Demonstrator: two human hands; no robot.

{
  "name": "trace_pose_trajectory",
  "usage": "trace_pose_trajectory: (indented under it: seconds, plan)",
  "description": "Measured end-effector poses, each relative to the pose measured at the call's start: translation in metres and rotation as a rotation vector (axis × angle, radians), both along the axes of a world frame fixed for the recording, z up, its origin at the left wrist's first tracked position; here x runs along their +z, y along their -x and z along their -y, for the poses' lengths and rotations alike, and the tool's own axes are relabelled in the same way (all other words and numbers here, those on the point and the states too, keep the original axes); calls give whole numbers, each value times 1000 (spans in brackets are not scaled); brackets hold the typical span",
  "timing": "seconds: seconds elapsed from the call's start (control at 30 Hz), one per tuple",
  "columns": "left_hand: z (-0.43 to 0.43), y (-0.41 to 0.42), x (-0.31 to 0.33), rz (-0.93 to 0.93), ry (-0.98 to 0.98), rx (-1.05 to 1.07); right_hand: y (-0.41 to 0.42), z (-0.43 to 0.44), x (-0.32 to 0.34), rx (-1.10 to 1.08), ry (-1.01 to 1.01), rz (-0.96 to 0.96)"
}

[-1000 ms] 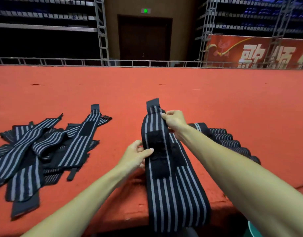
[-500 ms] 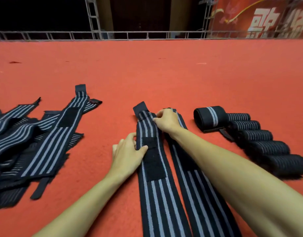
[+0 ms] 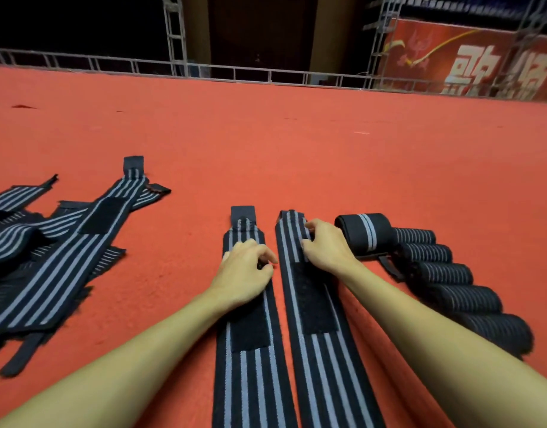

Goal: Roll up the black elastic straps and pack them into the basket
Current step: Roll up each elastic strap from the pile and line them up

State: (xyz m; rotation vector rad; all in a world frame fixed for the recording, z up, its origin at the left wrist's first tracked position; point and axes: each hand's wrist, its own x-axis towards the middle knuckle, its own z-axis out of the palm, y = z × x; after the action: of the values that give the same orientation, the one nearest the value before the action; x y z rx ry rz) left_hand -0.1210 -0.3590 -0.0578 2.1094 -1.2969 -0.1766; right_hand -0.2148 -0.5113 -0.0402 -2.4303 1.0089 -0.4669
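Both forearms reached forward over the red carpet (image 3: 296,149). The left hand (image 3: 242,274), fingers curled, pinched the right edge of the left strap (image 3: 250,384). The right hand (image 3: 326,250) pinched the right strap (image 3: 324,372) near its far end, beside the rolled straps (image 3: 439,273).

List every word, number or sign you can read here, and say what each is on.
"歌": large white character on the red banner behind the railing, blurred, so this is a likely reading.
A second white character to its right, perhaps "颂": too blurred and cut off to be sure.
No print shows on the left strap, the right strap or the rolled straps.
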Motion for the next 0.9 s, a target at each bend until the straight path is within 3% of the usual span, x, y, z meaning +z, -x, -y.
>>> trace_pose_trajectory:
  seconds: [0.1,0.27,0.4,0.77,0.9]
  plan:
    - [3,2,-7,9,52,55,-9,7,-7,-11,16,9]
    - [-1,-1,-4,-222,161,109,-37,15,-12,-208,-14,62]
    - [1,-1,-7,-212,163,111,-51,19,-16,-268,-19,25]
    - [17,-18,0,-290,84,196,-31,18,-26,-49,-98,368]
    - [45,-35,1,-89,-5,252,-37,20,-22,-55,-163,340]
